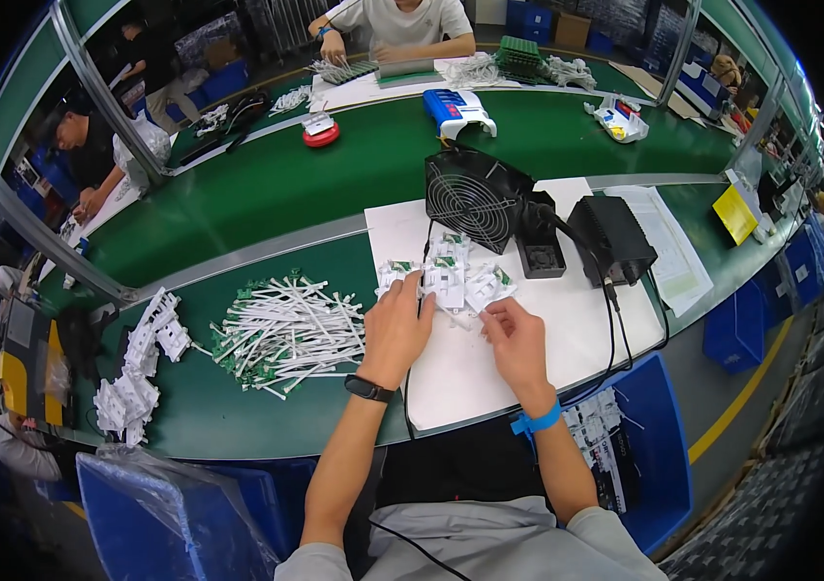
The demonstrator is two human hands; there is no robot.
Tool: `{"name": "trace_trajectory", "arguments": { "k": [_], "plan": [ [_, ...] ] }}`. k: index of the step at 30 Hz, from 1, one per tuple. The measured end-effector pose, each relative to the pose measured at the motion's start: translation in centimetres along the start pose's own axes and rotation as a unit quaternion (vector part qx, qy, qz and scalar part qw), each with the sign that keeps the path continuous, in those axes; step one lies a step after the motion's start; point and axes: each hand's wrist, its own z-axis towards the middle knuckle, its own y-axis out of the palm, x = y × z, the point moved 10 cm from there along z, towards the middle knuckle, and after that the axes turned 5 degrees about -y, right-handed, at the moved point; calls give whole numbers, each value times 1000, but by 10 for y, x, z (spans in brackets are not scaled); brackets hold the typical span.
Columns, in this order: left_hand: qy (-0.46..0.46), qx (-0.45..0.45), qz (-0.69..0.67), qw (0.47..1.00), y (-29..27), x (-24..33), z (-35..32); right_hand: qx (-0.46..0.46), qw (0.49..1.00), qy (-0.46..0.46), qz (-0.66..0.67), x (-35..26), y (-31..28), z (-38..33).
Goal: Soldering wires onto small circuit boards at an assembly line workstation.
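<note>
White plastic housings (446, 283) crowded between two hands, a fan and a pile of leads

They lie in a close cluster on a white sheet (581, 334) spread over the green desk (199, 416), near the sheet's left edge and toward its upper-left corner. Bits of green board show among them. The left hand (396, 329) bends over the left and middle housings, fingertips touching or just above them; whether it pinches one I cannot tell. The right hand (516, 353) shows a narrow grip, thumb and finger close together at the lower corner of the right-hand housing, but whether it is clamped there I cannot tell.

Crowding looks like the main risk: the pieces sit so tightly that nudging one could shift its neighbours or knock a part askew. A black fan (470, 198) stands just beyond them; if it is running, its draught might disturb light pieces.

White leads (291, 334) with green ends are heaped beside the sheet's left edge, where a sideways sweep of the left forearm could tangle or scatter them. The blue wrist strap (537, 418), above the sheet's near edge, might catch on something there. Anything pushed over the desk's near edge on the right could drop into the blue bin (662, 426) below.
</note>
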Motion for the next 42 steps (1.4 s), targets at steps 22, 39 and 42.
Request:
{"name": "trace_trajectory", "arguments": {
  "k": [22,39,42],
  "plan": [
    [17,-24,21,999,15,0,-7,242,898,-297,215,-103,-228,-122],
    [14,-70,81,994,29,8,-12,253,902,326,-130,370,-326,-469],
    [20,-71,80,994,34,9,-12,244,839,421,-244,416,-345,-530]
  ]
}}
